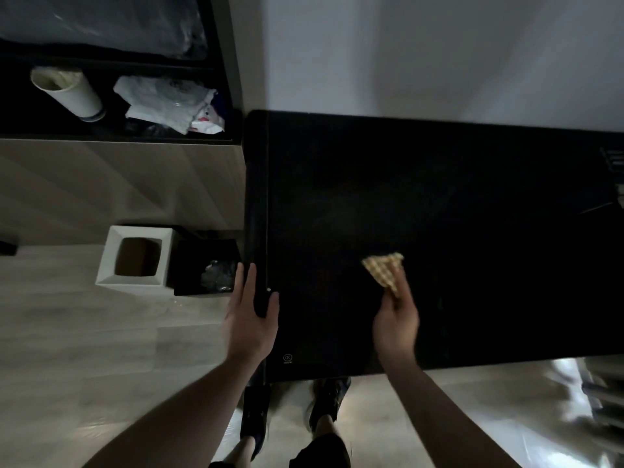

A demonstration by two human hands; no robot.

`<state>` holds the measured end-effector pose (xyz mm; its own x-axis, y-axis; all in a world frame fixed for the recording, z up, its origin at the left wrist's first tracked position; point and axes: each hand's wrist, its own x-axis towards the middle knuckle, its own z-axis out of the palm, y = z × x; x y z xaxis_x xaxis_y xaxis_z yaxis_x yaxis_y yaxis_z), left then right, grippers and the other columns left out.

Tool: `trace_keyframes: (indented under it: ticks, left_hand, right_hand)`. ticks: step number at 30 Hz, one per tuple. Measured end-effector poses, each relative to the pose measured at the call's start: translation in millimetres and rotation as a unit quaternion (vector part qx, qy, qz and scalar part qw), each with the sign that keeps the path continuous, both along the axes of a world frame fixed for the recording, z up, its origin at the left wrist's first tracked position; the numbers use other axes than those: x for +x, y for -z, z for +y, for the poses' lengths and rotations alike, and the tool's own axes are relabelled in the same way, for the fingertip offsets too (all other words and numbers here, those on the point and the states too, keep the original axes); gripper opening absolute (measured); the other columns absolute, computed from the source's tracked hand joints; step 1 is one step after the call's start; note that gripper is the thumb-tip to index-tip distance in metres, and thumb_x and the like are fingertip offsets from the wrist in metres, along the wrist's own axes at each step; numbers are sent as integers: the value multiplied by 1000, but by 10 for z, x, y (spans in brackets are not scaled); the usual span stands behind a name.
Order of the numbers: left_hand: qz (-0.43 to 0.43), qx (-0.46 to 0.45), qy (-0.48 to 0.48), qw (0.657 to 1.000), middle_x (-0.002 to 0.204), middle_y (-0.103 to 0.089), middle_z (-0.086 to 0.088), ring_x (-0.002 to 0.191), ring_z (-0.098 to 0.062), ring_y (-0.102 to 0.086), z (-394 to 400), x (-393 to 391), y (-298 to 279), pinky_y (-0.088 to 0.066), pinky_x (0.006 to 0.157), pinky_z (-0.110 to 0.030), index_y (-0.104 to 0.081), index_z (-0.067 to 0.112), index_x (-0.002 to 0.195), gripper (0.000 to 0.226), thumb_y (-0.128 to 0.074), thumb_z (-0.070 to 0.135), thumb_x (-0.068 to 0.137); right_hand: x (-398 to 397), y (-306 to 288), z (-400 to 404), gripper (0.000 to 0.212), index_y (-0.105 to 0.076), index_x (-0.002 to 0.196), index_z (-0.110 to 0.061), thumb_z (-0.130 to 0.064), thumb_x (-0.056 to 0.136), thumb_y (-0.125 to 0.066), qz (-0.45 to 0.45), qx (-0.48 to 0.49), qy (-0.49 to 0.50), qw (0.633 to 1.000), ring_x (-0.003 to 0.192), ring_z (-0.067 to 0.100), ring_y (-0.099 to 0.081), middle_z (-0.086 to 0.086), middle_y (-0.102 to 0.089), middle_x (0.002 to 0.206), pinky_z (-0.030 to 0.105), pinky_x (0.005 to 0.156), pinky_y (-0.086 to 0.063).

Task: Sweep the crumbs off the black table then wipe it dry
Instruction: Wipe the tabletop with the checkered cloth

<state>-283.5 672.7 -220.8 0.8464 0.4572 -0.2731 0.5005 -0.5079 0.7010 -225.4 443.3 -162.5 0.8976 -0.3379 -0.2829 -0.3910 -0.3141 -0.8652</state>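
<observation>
The black table [439, 204] fills the middle and right of the head view. My right hand [396, 319] holds a tan waffle-weave cloth [383, 270] over the table's near half, the cloth sticking out past my fingers. My left hand [251, 315] lies at the table's left edge with fingers straight, thumb on the top and fingers along the side. A tiny pale crumb [268, 289] sits just beyond that thumb. The rest of the dark surface shows no crumbs that I can make out.
A white square bin [111, 261] and a black bin [189, 261] with crumpled plastic stand on the floor left of the table. A dark shelf [118, 130] at upper left holds a white cup and crumpled bags. A white wall runs behind the table. My feet are below its near edge.
</observation>
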Motion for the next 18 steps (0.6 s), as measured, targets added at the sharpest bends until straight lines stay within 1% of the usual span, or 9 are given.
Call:
trace_keyframes:
  ticks: [2, 3, 5, 6, 7, 9, 12, 15, 18]
  left_hand:
    - [8, 2, -2, 1000, 171, -8, 22, 152, -14, -35, -13, 1, -26, -42, 114, -38, -20, 38, 162, 77, -56, 54, 97]
    - [12, 5, -7, 1000, 171, -10, 22, 151, -12, -36, -17, 8, -34, -42, 113, -36, -22, 38, 162, 77, -58, 54, 96]
    - [16, 9, -26, 999, 169, -16, 23, 149, -9, -39, -16, 26, -57, -42, 112, -34, -27, 39, 160, 74, -60, 53, 95]
    - [8, 10, -34, 999, 169, -20, 23, 148, -8, -40, -21, 28, -63, -43, 112, -34, -31, 40, 159, 71, -61, 52, 96]
    - [-4, 9, -40, 999, 167, -24, 22, 147, -7, -41, -22, 33, -60, -43, 113, -34, -35, 40, 157, 66, -60, 50, 97]
    - [-19, 2, -58, 998, 166, -30, 20, 146, -8, -44, -15, 57, -58, -45, 113, -35, -41, 40, 154, 58, -59, 46, 99]
    - [-27, -10, -46, 999, 166, -31, 17, 147, -10, -43, 7, 41, -63, -42, 113, -33, -41, 39, 155, 57, -58, 44, 101]
    - [-24, -16, 11, 1000, 170, -20, 17, 150, -10, -37, 81, -19, -61, -38, 112, -30, -29, 36, 161, 64, -55, 42, 102]
    - [9, -19, 72, 997, 172, -6, 18, 153, -11, -30, 154, -212, -71, -38, 114, -33, -9, 37, 164, 69, -44, 40, 106]
  right_hand:
    - [-167, 68, -386, 60, -47, 147, -43, -1, 104, -47, 23, -85, -8, 996, 149, 5, -36, -13, -43, 160, 37, 123, -34]
    - [-246, 120, -525, 61, -45, 148, -43, -2, 103, -47, 39, -123, -17, 991, 154, 10, -29, -13, -37, 164, 42, 124, -32]
    - [-393, 240, -686, 64, -40, 156, -32, 0, 101, -48, 72, -184, -39, 980, 159, 18, -16, -8, -26, 169, 52, 125, -29]
    - [-468, 294, -709, 68, -36, 159, -28, 2, 99, -48, 76, -203, -49, 975, 160, 20, -11, -5, -21, 171, 54, 126, -24]
    - [-525, 348, -687, 71, -33, 161, -25, 4, 98, -48, 75, -213, -53, 973, 160, 22, -7, -2, -17, 172, 53, 128, -16]
    - [-570, 410, -519, 76, -28, 163, -22, 7, 95, -48, 84, -219, -26, 972, 160, 24, -2, 3, -10, 173, 48, 130, -2]
    - [-606, 452, -142, 79, -25, 164, -19, 7, 93, -50, 97, -220, 15, 970, 160, 25, 0, 6, -7, 173, 46, 129, 3]
    - [-639, 481, 194, 82, -21, 164, -23, 4, 93, -50, 94, -220, -10, 971, 160, 20, 3, 0, -3, 173, 43, 130, 5]
    - [-699, 484, 466, 83, -19, 165, -26, 3, 92, -49, 102, -200, -21, 974, 160, 18, 5, -2, -1, 173, 42, 129, 6]
